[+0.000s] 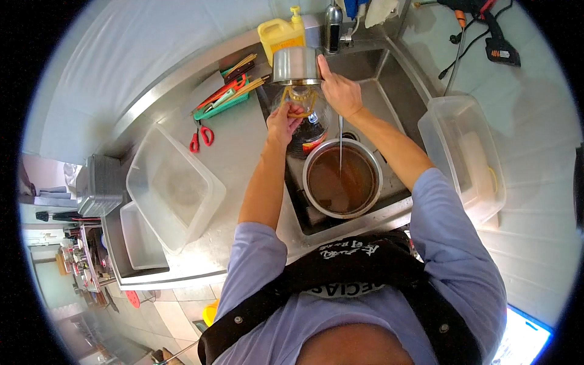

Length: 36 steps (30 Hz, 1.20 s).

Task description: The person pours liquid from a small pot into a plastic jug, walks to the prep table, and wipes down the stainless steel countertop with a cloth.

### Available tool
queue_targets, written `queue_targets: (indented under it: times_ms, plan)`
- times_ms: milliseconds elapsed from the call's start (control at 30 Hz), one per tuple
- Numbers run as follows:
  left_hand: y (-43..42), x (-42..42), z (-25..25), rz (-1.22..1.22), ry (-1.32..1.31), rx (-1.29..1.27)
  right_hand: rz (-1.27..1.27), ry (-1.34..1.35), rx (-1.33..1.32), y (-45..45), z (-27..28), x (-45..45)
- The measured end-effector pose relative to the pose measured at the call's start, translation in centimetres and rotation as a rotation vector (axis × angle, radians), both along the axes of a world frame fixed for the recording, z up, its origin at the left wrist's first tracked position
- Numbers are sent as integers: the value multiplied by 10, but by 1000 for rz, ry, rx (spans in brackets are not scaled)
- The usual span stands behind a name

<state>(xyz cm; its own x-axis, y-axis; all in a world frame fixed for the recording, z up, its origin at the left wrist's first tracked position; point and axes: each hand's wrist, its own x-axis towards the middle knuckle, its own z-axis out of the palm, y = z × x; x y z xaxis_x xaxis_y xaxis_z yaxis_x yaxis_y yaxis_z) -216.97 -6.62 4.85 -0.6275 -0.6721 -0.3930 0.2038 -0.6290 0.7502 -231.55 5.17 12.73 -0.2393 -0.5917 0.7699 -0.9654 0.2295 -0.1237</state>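
Observation:
A metal pot (296, 64) is gripped at its right side by my right hand (340, 91), tilted over the mouth of a large clear jug. My left hand (283, 123) is closed on the jug's yellow handle (307, 114). The jug (311, 131) has dark contents and a red label, and stands over the sink's left part. Just in front of it sits a round steel pot (308, 172) of brown liquid, with a long thin metal handle standing up out of it.
On the left counter are a large translucent bin (201, 213), red scissors (201, 139) and a green tray (225, 107) of utensils. A yellow pump bottle (281, 38) and a faucet (333, 27) stand behind. Another clear bin (433, 125) is at the right.

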Motion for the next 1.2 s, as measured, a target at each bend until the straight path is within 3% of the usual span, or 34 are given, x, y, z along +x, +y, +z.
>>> queue_targets:
  times_ms: [1200]
  plan:
    - [1, 1, 4, 2, -8, 7, -13, 13, -6, -1, 2, 0]
